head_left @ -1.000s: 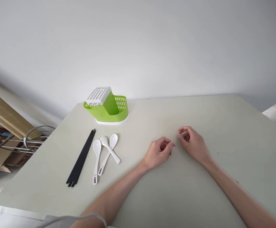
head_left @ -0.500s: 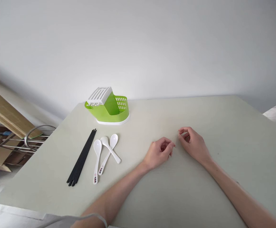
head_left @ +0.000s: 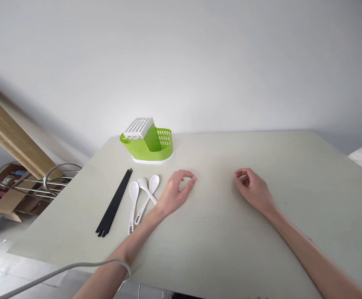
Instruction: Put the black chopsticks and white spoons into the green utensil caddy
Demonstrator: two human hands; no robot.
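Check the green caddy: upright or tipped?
Upright: the green caddy sits on its white base, slotted white top facing up.

A pale table [head_left: 215,249] carries a green holder [head_left: 149,154] with a white slotted top, upright towards the far edge; black chopsticks [head_left: 115,202] lie bunched nearer; beside them lie three white spoons [head_left: 149,194], two crossed.

Tan board [head_left: 14,133], cardboard box [head_left: 8,202]

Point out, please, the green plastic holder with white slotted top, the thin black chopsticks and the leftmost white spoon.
Green plastic holder [head_left: 146,153]: head view, front wall.
Thin black chopsticks [head_left: 114,203]: head view, middle of the bundle.
Leftmost white spoon [head_left: 134,189]: head view, its bowl.
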